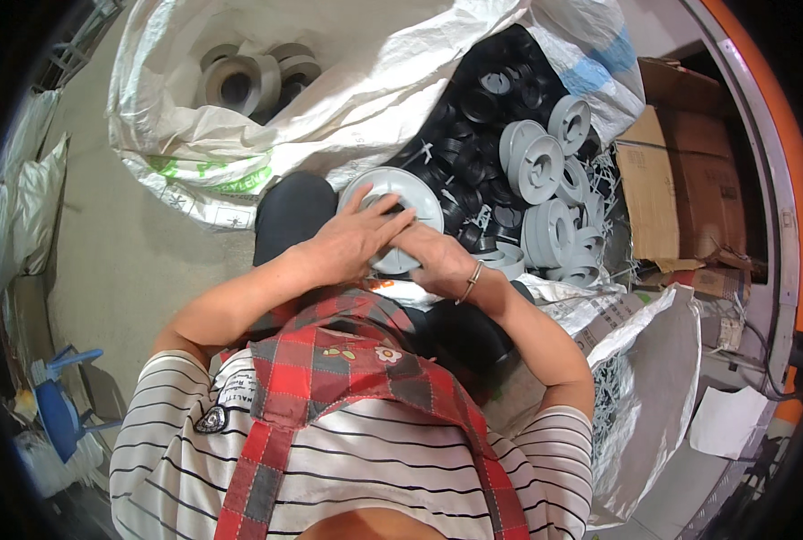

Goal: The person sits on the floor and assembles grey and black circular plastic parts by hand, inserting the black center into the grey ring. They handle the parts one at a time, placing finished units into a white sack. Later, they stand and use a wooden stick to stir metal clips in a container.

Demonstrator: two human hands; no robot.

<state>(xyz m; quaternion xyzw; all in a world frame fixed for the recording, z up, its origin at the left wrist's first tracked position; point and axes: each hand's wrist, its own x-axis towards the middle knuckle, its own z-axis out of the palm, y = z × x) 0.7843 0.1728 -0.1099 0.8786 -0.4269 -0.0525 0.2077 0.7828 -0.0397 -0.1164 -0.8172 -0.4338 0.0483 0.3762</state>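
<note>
Both my hands hold one grey plastic spool (401, 193) over my lap, its round flange facing up. My left hand (352, 243) lies across the flange's near side with the fingers spread over it. My right hand (437, 256), with a bangle on the wrist, grips the spool's lower right edge, its fingertips meeting those of the left. The spool's lower part is hidden by my hands. Right beyond it an open white woven sack (599, 63) holds black plastic rings (473, 117) and several more grey spools (545, 171).
A second white woven sack (329, 81) at the upper left holds several grey spools (239, 81). Brown cardboard boxes (690, 180) stand at the right. A silvery sack (654, 396) lies at my right side. A blue plastic stool (59, 405) is at the lower left on the concrete floor (113, 243).
</note>
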